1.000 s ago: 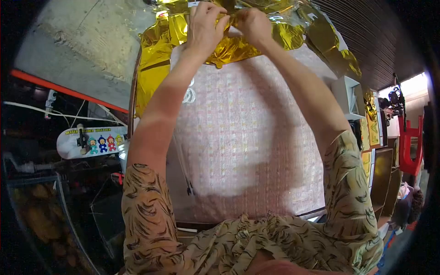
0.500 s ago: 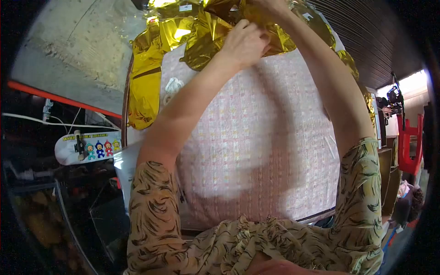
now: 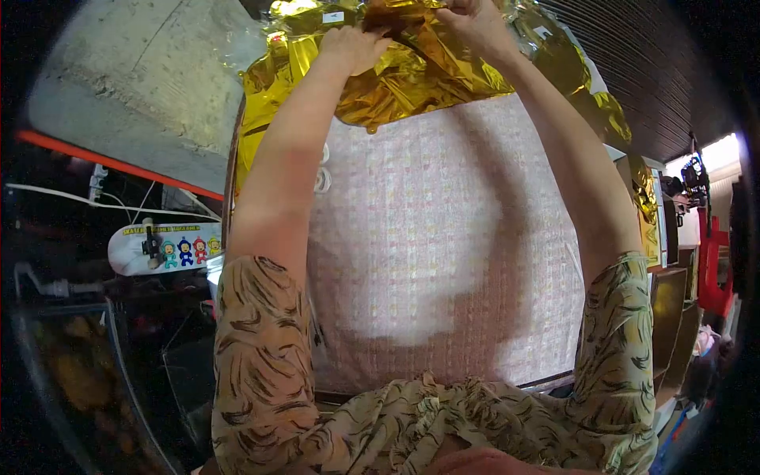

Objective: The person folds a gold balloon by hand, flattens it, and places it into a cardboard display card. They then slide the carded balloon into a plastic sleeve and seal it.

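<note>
A flat, crinkled gold foil balloon (image 3: 419, 85) lies across the far end of the cloth-covered table, its small tab pointing toward me. My left hand (image 3: 348, 49) has its fingers curled onto the foil's left part. Thumb and fingers of my right hand (image 3: 481, 30) pinch the foil near the top edge of the view, and the foil between both hands is lifted into folds. More gold foil (image 3: 257, 99) lies under and left of my left forearm. A white label (image 3: 333, 17) with a dark letter sits just beyond my left hand.
Pink-and-white checked cloth (image 3: 419, 229) covers the table. White ribbon rolls (image 3: 322, 180) lie beside my left forearm. Left of the table are a white skateboard (image 3: 166, 247) with cartoon figures and a concrete slab (image 3: 134, 87). A red stool (image 3: 715, 269) stands at the right.
My left hand has moved left and slightly away from me, apart from the right hand. My right hand has come further into view. The foil between them is spread wider.
</note>
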{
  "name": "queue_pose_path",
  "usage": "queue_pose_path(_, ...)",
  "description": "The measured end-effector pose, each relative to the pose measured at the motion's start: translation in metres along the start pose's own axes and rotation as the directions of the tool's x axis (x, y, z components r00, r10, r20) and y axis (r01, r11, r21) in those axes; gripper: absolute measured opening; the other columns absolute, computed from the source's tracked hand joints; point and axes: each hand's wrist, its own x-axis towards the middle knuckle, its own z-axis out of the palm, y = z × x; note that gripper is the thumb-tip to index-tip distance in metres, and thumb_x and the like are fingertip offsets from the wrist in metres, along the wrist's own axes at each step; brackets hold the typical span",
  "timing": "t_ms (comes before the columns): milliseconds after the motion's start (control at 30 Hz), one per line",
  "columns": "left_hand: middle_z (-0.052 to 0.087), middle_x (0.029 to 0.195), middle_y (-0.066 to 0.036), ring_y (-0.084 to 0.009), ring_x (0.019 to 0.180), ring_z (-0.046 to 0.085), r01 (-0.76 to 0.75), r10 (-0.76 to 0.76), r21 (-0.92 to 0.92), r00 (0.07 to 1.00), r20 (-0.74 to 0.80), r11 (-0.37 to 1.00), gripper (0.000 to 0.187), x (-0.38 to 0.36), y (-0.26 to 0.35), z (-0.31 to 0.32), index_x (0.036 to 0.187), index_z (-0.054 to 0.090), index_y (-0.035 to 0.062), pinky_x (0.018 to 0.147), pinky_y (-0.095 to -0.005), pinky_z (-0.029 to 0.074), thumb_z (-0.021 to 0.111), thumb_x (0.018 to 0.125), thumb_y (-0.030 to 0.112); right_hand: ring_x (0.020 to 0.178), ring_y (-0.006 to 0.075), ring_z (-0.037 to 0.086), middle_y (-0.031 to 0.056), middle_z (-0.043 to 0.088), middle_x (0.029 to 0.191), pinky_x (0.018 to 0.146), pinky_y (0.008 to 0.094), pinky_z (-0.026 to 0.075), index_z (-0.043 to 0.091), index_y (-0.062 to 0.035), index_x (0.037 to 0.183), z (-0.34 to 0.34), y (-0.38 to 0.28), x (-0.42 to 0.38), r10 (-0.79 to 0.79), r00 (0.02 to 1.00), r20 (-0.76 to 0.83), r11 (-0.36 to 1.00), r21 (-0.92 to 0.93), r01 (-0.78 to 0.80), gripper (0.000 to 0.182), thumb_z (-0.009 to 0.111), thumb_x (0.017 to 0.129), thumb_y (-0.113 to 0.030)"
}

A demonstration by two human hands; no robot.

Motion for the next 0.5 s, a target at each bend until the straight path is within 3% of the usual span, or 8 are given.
queue_pose_path(100,0.06,0.143,-0.013,-0.0339,0.133,0.055,0.069,-0.068,-0.09,0.998,0.019,0.994,0.06,0.01,-0.027,-0.004,0.152,0.049,0.0279,0.116,-0.0433,0.04,0.027,0.106,0.059,0.057,0.0189,0.064,0.0129,0.071,0.071,0.053,0.0363,0.051,0.073,0.006,0.088,0.005,0.04,0.02,-0.173,0.975,-0.14,0.975,-0.166,0.149,0.022,0.067,0.088,-0.015)
queue_pose_path(133,0.061,0.143,-0.014,-0.0343,0.133,0.056,0.058,0.006,-0.221,0.96,0.279,0.974,0.063,0.015,-0.051,-0.007,0.137,0.062,0.0223,0.114,-0.0459,0.041,0.029,0.103,0.064,0.057,0.0189,0.064,0.0129,0.071,0.071,0.053,0.0363,0.051,0.073,0.006,0.088,0.002,0.037,0.015,-0.17,0.975,-0.145,0.975,-0.166,0.145,0.022,0.067,0.088,-0.015)
queue_pose_path(200,0.066,0.135,-0.016,-0.0359,0.127,0.061,0.169,-0.093,-0.172,0.92,0.382,0.97,0.072,-0.002,-0.067,-0.016,0.117,0.077,0.0136,0.109,-0.0483,0.045,0.033,0.1,0.069,0.059,0.019,0.066,0.0161,0.072,0.071,0.055,0.037,0.052,0.074,0.0056,0.085,-0.002,0.024,0.002,-0.053,0.984,-0.17,0.993,-0.115,0.034,0.023,0.068,0.086,-0.016)
queue_pose_path(233,0.071,0.127,-0.017,-0.0371,0.122,0.064,0.283,-0.275,-0.011,0.938,0.21,0.959,0.072,-0.024,-0.064,-0.021,0.111,0.078,0.0107,0.106,-0.048,0.048,0.035,0.1,0.068,0.059,0.019,0.066,0.0161,0.072,0.071,0.055,0.037,0.052,0.074,0.0056,0.085,-0.003,0.03,0.004,-0.049,0.984,-0.172,0.993,-0.113,0.03,0.023,0.068,0.086,-0.016)
queue_pose_path(400,0.074,0.116,-0.018,-0.0412,0.108,0.069,0.401,-0.403,-0.085,0.915,-0.019,0.912,0.058,-0.034,-0.035,-0.064,0.11,0.077,0.008,0.096,-0.047,0.053,0.047,0.101,0.057,0.069,0.0217,0.069,0.017,0.072,0.074,0.065,0.0399,0.054,0.074,0.0041,0.09,0.001,0.033,0.004,-0.064,0.978,-0.197,0.973,-0.228,0.018,0.024,0.071,0.085,-0.019)
queue_pose_path(433,0.074,0.116,-0.019,-0.0423,0.109,0.068,0.162,-0.189,-0.259,0.979,-0.081,0.952,0.055,-0.03,-0.022,-0.065,0.109,0.077,0.0077,0.097,-0.047,0.053,0.048,0.102,0.054,0.069,0.0217,0.069,0.017,0.072,0.074,0.065,0.0399,0.054,0.074,0.0041,0.09,0.004,0.041,0.005,-0.062,0.979,-0.196,0.973,-0.23,0.016,0.024,0.071,0.085,-0.019)
queue_pose_path(467,0.073,0.115,-0.021,-0.0433,0.11,0.068,-0.095,0.022,-0.408,0.984,-0.179,0.908,0.052,-0.027,-0.009,-0.064,0.108,0.077,0.0074,0.097,-0.047,0.053,0.049,0.102,0.051,0.071,0.0218,0.069,0.0169,0.072,0.076,0.066,0.0399,0.053,0.074,0.0039,0.094,0.009,0.057,0.007,-0.379,0.889,-0.256,0.924,-0.164,0.346,0.023,0.072,0.086,-0.018)
queue_pose_path(500,0.072,0.115,-0.023,-0.0448,0.11,0.066,-0.179,0.142,-0.437,0.983,-0.117,0.881,0.051,-0.021,0.0,-0.057,0.11,0.075,0.0057,0.097,-0.0469,0.053,0.049,0.102,0.049,0.072,0.0219,0.069,0.0169,0.073,0.077,0.067,0.04,0.053,0.074,0.0038,0.095,0.009,0.057,0.007,-0.518,0.802,-0.297,0.854,-0.136,0.501,0.023,0.073,0.086,-0.017)
